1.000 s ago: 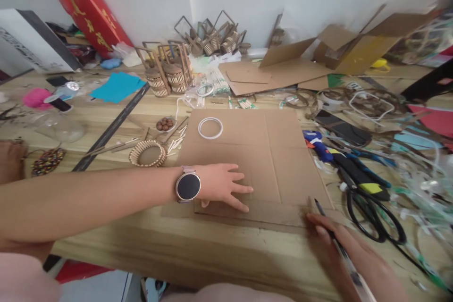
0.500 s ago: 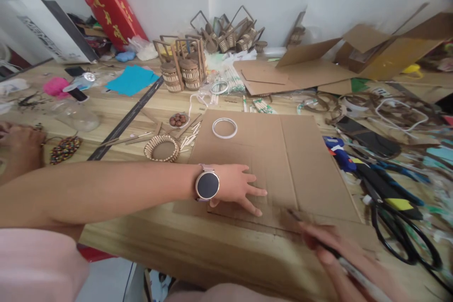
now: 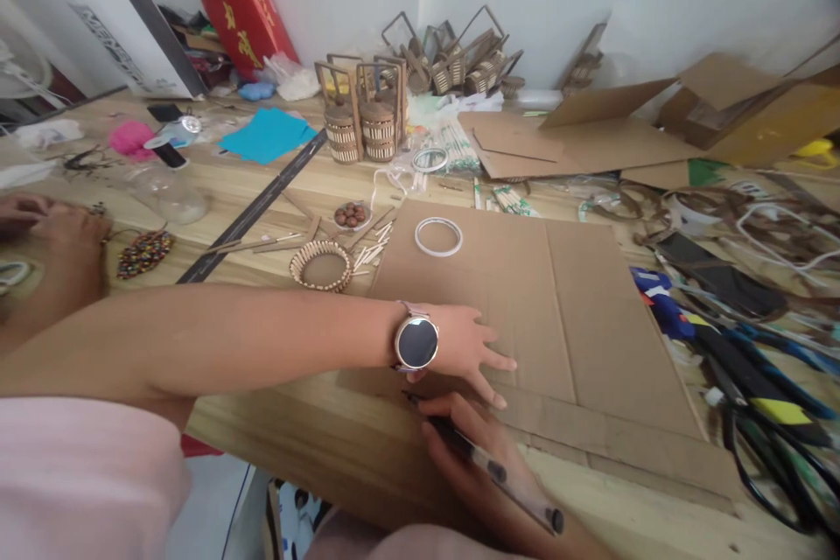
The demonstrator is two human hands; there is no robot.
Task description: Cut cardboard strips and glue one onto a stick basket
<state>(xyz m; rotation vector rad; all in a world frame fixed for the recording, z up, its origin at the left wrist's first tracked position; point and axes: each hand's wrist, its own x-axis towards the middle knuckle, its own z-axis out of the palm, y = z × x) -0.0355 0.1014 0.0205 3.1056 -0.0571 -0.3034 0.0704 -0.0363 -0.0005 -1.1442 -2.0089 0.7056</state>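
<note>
My left hand (image 3: 463, 348) lies flat on a sheet of brown cardboard (image 3: 610, 306), fingers spread, a round watch (image 3: 416, 342) on its wrist. Just below it, my right hand (image 3: 469, 442) grips a pen (image 3: 489, 464), its tip pointing left near the cardboard's front edge. Whether the tip touches the sheet I cannot tell. A white ring (image 3: 438, 237), like a tape roll, rests on the far left part of the cardboard. Left of the sheet sits a ring of short wooden sticks (image 3: 321, 266), with loose sticks (image 3: 372, 248) beside it.
Black-handled scissors (image 3: 754, 455) and a blue tool (image 3: 662, 302) lie to the right. Small woven baskets (image 3: 360, 131) stand at the back, near a bowl of brown beads (image 3: 351, 214). Another person's hands (image 3: 66, 223) are at the far left, by a colourful bead bundle (image 3: 144, 254).
My right hand has moved left with the pen, from the right part of the front edge to just below my left hand. My left hand stays spread on the cardboard. The view has shifted slightly.
</note>
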